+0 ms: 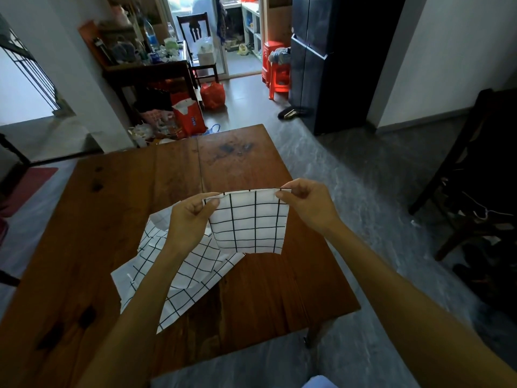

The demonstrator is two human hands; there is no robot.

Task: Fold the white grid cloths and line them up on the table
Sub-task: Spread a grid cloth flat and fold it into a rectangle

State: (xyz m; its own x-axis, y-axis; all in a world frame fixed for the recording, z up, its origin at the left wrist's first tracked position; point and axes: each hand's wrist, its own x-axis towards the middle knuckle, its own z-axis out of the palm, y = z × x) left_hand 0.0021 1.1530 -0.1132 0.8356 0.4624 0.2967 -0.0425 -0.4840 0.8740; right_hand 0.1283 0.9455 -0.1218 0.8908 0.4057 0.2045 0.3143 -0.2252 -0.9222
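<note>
White grid cloth, small (pixel 251 222): held in the air above the wooden worktop (pixel 112 219), pinched at its top corners by both hands so that it hangs flat and square, presumably for aligning edges before a fold. Left hand (pixel 190 219): closed on the near-left corner. Right hand (pixel 305 203): closed on the right corner, top edge drawn taut between the two. Second white grid cloth, larger (pixel 179 275): laid loose and rumpled on the worktop beneath the left forearm, unfolded. No folded cloths are seen lined up; the task is judged at an early stage.
</note>
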